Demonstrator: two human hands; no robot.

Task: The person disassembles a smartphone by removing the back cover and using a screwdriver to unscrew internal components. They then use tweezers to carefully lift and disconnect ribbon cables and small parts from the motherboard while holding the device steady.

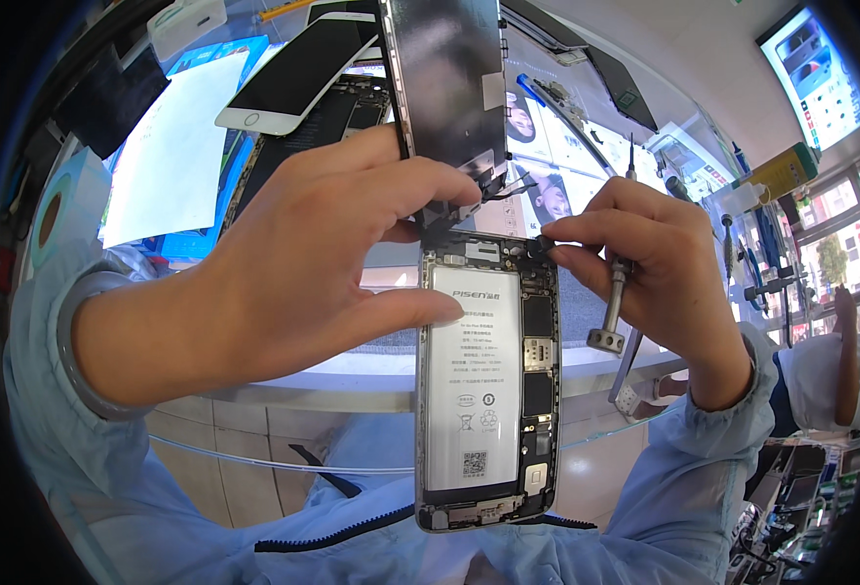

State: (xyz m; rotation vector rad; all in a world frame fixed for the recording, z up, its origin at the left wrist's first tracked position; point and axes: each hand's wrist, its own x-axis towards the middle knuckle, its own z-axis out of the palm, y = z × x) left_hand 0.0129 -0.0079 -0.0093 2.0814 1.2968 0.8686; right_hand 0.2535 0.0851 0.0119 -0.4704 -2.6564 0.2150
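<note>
An opened phone (474,390) extends over the edge of the counter (352,379), thin cables (495,188) by its raised screen (449,88) liable to tear at any tug, as fingers of the right hand (649,249) pinch a small black piece (542,244) and the grip of the left hand (293,253) cannot be told.

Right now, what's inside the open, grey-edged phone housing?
A white rectangular battery fills the left side; black and metallic components line the right. Whatever lies beneath the battery is covered, and the left hand hides part of its left edge.
</note>
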